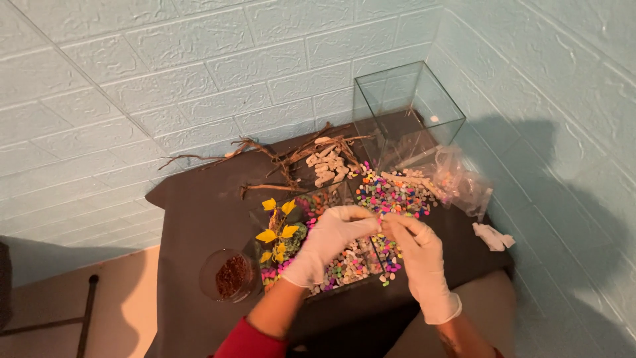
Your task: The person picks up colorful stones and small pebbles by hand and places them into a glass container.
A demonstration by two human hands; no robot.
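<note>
Gloved hands meet over the pebbles on a black table. Nearest the camera, the right hand comes up from the table's near edge in a white glove, its fingers pinched together on something too small to make out. Its fingertips touch those of the left hand, also gloved, with a red sleeve behind it; that hand's fingers are likewise drawn together on the same spot, and I cannot tell what, if anything, is clamped between them.

Multicoloured pebbles lie loose just beyond the hands, and more fill a low clear tray directly under them. Just left of the pebbles stands a small plant with yellow leaves. Farther left, near the table's front edge, sits a round clear bowl of brown grains. Behind the pebbles lie dry branches and a cluster of white stones. Beyond the pebbles to the right, at the far corner, stands an empty glass tank. Crumpled clear bags lie right of the pebbles, with a white scrap near the table's right edge.
</note>
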